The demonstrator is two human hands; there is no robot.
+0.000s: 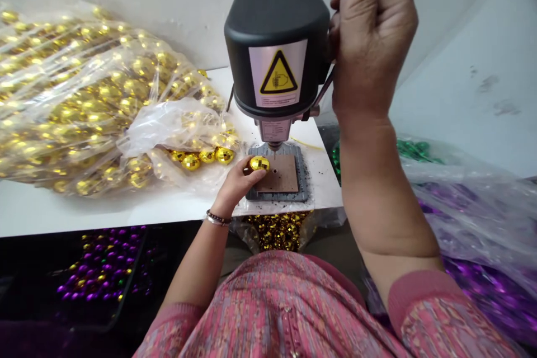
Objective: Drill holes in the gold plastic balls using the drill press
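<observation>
A small black drill press (277, 50) stands on the white table (84, 210). Its bit points down at a brown board on the grey base plate (280, 182). My left hand (237, 184) pinches a gold faceted ball (259, 163) and holds it on the board, just left of the bit. My right hand (371, 39) is raised beside the machine's head, closed in a fist round the feed lever (325, 89), which is mostly hidden by the fingers.
A large clear bag of gold balls (75, 100) lies on the table's left, its mouth open with loose balls (201, 158) beside the drill. Purple balls in a tray (104, 268) sit below left. Bags of purple (482, 246) and green balls (413, 150) lie at right. Gold balls (277, 230) sit under the table's edge.
</observation>
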